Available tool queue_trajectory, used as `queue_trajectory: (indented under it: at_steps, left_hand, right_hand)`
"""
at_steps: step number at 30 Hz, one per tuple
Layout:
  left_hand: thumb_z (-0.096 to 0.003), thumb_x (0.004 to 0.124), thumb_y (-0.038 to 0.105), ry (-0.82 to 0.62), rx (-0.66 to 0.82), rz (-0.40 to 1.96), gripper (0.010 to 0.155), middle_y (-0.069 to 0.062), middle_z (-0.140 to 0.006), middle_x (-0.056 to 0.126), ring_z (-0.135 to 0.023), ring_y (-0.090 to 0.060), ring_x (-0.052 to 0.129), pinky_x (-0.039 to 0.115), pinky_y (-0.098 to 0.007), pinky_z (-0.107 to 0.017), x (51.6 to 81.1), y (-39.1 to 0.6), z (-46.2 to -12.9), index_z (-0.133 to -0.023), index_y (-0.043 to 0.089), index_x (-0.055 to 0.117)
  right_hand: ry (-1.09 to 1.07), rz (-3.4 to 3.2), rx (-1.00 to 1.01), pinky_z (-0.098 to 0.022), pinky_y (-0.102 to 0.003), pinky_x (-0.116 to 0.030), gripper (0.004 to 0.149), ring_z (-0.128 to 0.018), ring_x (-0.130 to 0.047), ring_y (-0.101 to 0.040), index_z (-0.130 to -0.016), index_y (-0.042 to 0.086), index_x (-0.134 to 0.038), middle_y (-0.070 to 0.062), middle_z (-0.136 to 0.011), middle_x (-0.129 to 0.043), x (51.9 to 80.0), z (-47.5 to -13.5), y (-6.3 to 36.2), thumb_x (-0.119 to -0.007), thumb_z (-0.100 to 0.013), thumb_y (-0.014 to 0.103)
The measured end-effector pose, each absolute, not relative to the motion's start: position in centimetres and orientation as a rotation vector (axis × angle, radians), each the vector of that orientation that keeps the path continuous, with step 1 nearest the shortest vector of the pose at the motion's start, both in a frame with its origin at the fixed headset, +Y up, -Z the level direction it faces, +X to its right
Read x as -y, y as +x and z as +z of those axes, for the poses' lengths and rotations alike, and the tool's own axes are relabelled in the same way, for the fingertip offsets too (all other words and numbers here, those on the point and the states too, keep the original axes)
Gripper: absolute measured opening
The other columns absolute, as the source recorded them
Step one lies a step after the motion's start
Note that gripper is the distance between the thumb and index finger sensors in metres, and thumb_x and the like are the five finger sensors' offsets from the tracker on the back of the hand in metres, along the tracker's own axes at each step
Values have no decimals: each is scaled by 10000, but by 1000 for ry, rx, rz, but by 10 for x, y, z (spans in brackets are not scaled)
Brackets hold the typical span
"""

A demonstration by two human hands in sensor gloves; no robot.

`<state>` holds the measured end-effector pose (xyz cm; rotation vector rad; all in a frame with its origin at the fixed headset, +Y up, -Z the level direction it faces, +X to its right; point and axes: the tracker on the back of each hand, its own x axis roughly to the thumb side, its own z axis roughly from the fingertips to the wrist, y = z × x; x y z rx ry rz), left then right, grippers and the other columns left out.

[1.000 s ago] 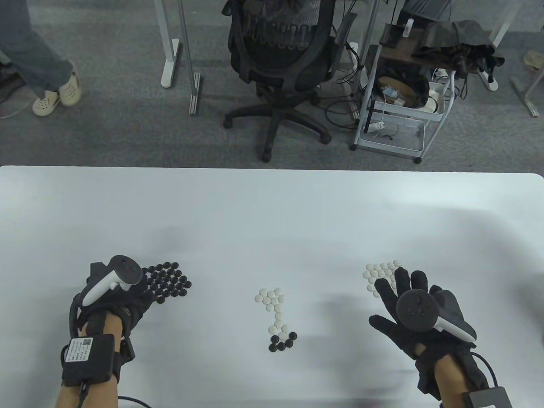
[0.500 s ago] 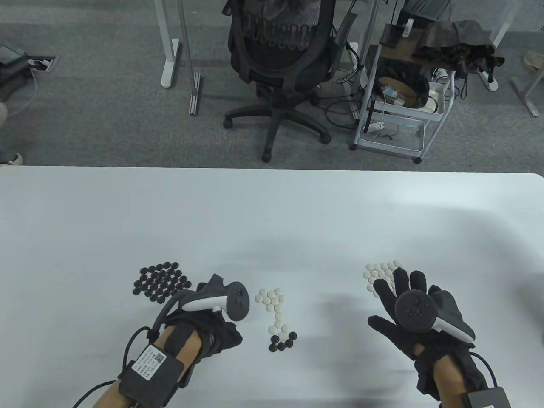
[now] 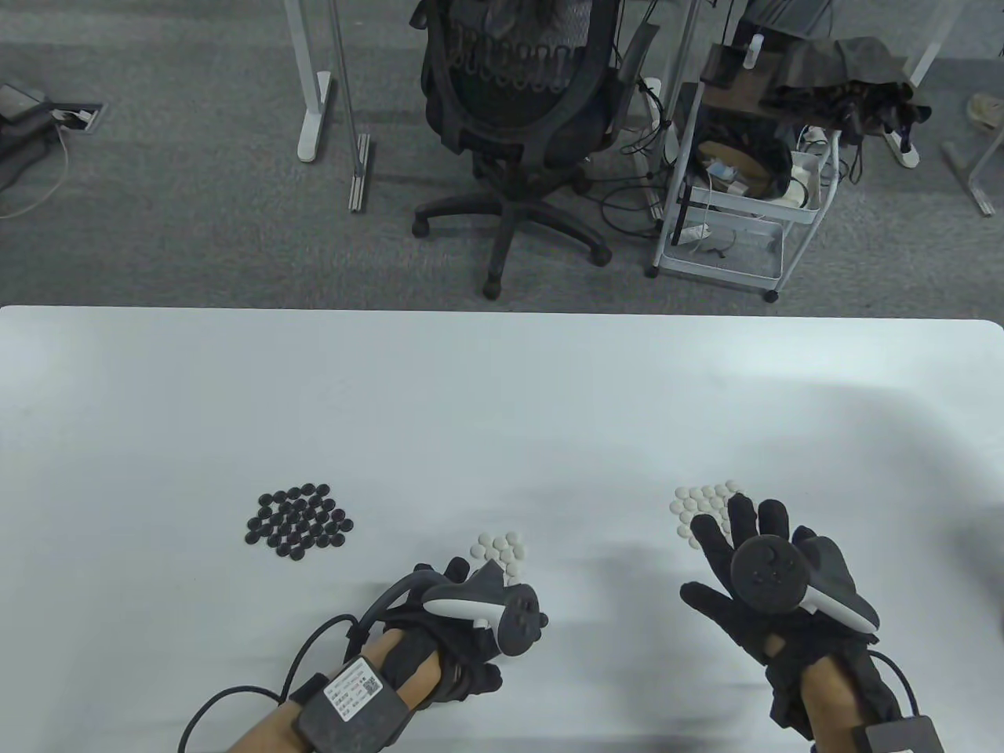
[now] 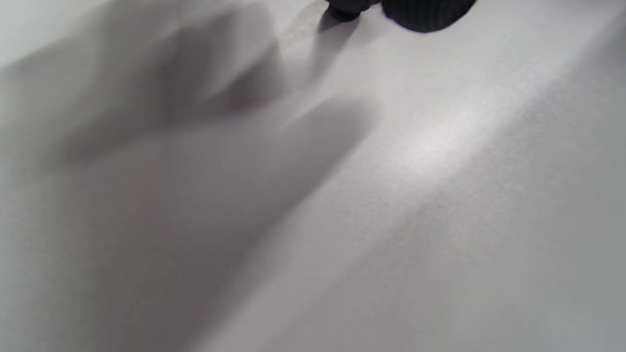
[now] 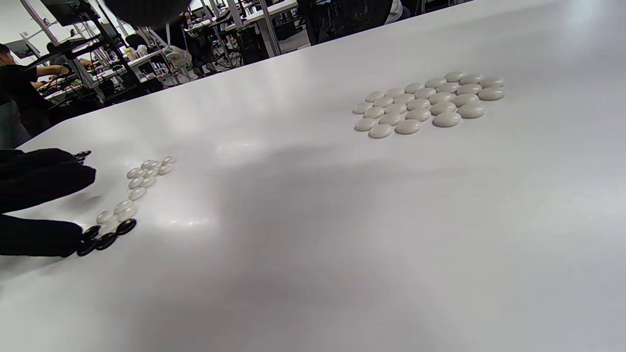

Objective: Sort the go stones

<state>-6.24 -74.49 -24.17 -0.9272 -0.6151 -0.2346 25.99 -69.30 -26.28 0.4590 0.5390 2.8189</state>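
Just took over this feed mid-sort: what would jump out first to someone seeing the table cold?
Two sorted piles: the black stone cluster left of centre, and the white stone cluster at the right, partly under the flat, spread right hand. Between them, the left hand covers most of the unsorted middle group, where white and black stones lie together.

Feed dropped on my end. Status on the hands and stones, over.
Left hand down on the mixed stones, grip unseen. Right hand open, flat beside the white pile. Black pile sorted at left. Nothing in the way.
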Motion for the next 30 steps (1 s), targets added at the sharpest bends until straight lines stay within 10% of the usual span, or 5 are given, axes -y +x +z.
queue_trajectory:
  at_steps: [9, 16, 30]
  left_hand:
    - [-619, 568, 383, -908, 206, -250, 590, -404, -1137, 64, -932, -639, -5, 134, -842, -589, 736, -191, -255, -1149, 124, 548]
    - [-610, 527, 385, -928, -120, 5, 599, -396, -1105, -48, -913, -630, -84, 73, -842, -585, 743, -294, -275, -1165, 202, 396]
    - [-561, 422, 417, -876, -266, 150, 626, -308, -1075, -189, -902, -581, -191, -1, -832, -601, 754, -328, -298, -1161, 311, 278]
  right_hand:
    - [455, 2820, -551, -515, -788, -23, 787, -857, 120, -575, -1136, 115, -168, -309, -1059, 69, 694, -263, 260, -526, -567, 524]
    - [451, 2821, -559, -515, -788, -23, 789, -856, 120, -575, -1136, 114, -163, -309, -1058, 71, 695, -264, 260, -525, -568, 525]
    - [446, 2820, -565, -515, -788, -24, 790, -856, 121, -575, -1135, 114, -162, -309, -1058, 71, 697, -265, 260, -525, -567, 525]
